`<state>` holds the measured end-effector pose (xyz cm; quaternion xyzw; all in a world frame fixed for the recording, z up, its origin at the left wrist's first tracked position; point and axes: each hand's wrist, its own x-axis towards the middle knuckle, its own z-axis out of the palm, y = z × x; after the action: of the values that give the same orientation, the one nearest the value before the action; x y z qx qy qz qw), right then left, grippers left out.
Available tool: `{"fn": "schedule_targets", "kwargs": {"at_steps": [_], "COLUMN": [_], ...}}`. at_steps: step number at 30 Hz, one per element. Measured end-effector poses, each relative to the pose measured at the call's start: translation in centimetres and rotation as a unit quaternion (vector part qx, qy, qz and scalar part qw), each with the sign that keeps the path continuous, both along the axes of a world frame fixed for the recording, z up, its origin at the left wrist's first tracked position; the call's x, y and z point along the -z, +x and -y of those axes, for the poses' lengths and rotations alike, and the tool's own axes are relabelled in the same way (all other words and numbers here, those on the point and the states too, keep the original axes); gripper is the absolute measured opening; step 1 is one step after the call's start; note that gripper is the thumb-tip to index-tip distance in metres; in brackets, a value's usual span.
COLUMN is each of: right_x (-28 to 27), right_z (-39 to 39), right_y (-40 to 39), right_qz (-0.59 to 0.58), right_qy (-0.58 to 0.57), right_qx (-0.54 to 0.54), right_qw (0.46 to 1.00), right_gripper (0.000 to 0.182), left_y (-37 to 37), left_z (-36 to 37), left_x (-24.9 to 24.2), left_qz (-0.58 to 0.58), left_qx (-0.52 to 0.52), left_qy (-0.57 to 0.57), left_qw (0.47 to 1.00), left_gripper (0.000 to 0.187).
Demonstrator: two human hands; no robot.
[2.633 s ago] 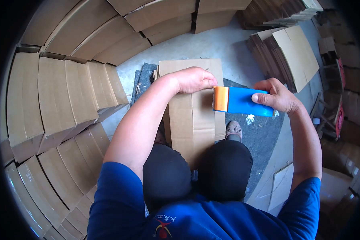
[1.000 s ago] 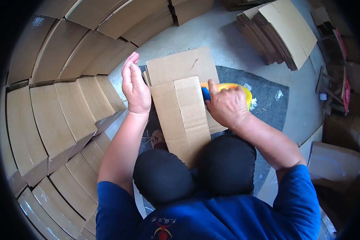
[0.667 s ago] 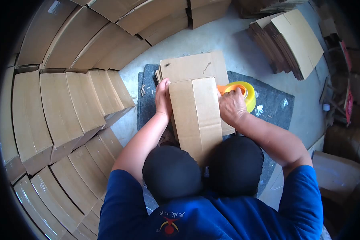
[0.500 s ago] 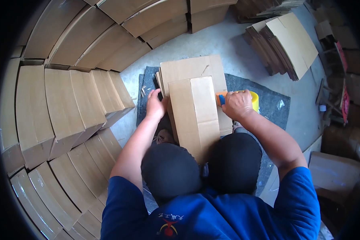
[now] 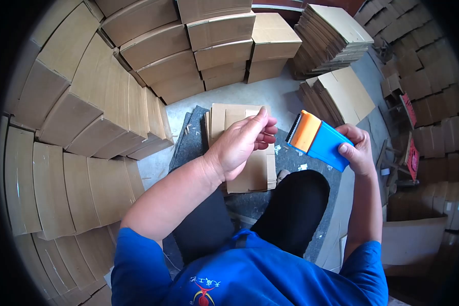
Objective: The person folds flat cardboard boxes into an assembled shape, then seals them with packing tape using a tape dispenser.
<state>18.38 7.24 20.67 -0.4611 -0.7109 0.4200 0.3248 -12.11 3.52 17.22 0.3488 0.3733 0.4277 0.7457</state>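
Observation:
My right hand (image 5: 359, 149) is wrapped round the blue body of a tape dispenser (image 5: 327, 145), raised to the right of my other hand. The dispenser has an orange front and a black toothed edge, which points left. Level with it, my left hand (image 5: 239, 145) hovers over the cardboard, thumb up and fingers loosely bent, with nothing in it. Below that hand, flat cardboard (image 5: 247, 178) lies between my legs, partly hidden by the hand and forearm.
A dark mat (image 5: 188, 143) spreads over the floor under the cardboard. Stacked cartons (image 5: 92, 188) wall in the left side, and more cartons (image 5: 219, 35) stand ahead. Piles of flat cardboard (image 5: 341, 92) are at the upper right.
The tape dispenser has come up and away from the carton in my right hand, its toothed edge now showing. My left hand has left the carton's side and moved right. The view has tilted up.

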Motion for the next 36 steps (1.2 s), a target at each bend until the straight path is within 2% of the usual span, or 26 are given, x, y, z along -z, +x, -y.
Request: {"fn": "schedule_targets", "kwargs": {"at_steps": [2, 5, 8, 9, 14, 18, 20, 23, 26, 29, 30, 32, 36], "right_x": [-1.6, -2.5, -3.0, -3.0, -1.0, 2.4, 4.2, 5.6, 6.3, 6.9, 7.3, 8.2, 9.9], "right_z": [1.7, 3.6, 4.7, 4.8, 5.1, 5.1, 5.2, 4.9, 4.1, 3.4, 3.2, 2.8, 2.1], "right_y": [-1.1, -2.1, -2.9, -3.2, -4.8, -5.2, -4.7, -2.8, -0.4, -0.6, -1.0, -1.7, -2.8], "right_qz": [0.0, 0.032, 0.058, 0.074, 0.126, 0.164, 0.184, 0.209, 0.197, 0.212, 0.21, 0.213, 0.243], "right_qy": [-0.002, -0.002, -0.018, -0.033, -0.067, -0.121, -0.15, -0.196, -0.23, -0.206, -0.207, -0.213, -0.222], "right_qx": [-0.018, -0.033, -0.052, -0.061, -0.12, -0.146, -0.158, -0.174, -0.132, -0.115, -0.116, -0.108, -0.126], "right_qw": [1.0, 0.999, 0.997, 0.995, 0.983, 0.968, 0.958, 0.942, 0.944, 0.948, 0.948, 0.947, 0.936], "right_gripper": [0.061, 0.062, 0.065, 0.066, 0.068, 0.071, 0.071, 0.068, 0.063, 0.062, 0.062, 0.062, 0.06], "left_y": [1.0, 1.6, 1.2, 1.0, 1.0, 1.8, 2.3, 0.9, -2.6, -2.9, -3.0, -3.1, -3.1], "left_z": [2.3, 5.0, 6.5, 7.1, 9.6, 10.9, 12.1, 13.5, 12.7, 10.9, 10.4, 9.8, 9.7], "left_x": [-1.3, -2.2, -0.8, -0.6, 3.4, 8.0, 9.7, 12.5, 12.7, 12.7, 13.0, 14.2, 16.2], "left_qz": [0.067, 0.091, 0.077, 0.101, -0.044, -0.042, -0.017, 0.015, -0.011, -0.083, -0.085, -0.163, -0.196], "left_qx": [0.026, -0.023, -0.064, -0.076, -0.163, -0.209, -0.216, -0.225, -0.267, -0.26, -0.26, -0.282, -0.308], "left_qy": [0.018, 0.013, -0.01, -0.021, 0.035, -0.035, -0.103, -0.145, -0.169, -0.213, -0.214, -0.195, -0.195], "left_qw": [0.997, 0.995, 0.995, 0.992, 0.985, 0.976, 0.971, 0.963, 0.949, 0.938, 0.938, 0.925, 0.91], "left_gripper": [0.054, 0.048, 0.052, 0.045, 0.03, 0.027, 0.026, 0.024, 0.025, 0.026, 0.026, 0.025, 0.027]}}
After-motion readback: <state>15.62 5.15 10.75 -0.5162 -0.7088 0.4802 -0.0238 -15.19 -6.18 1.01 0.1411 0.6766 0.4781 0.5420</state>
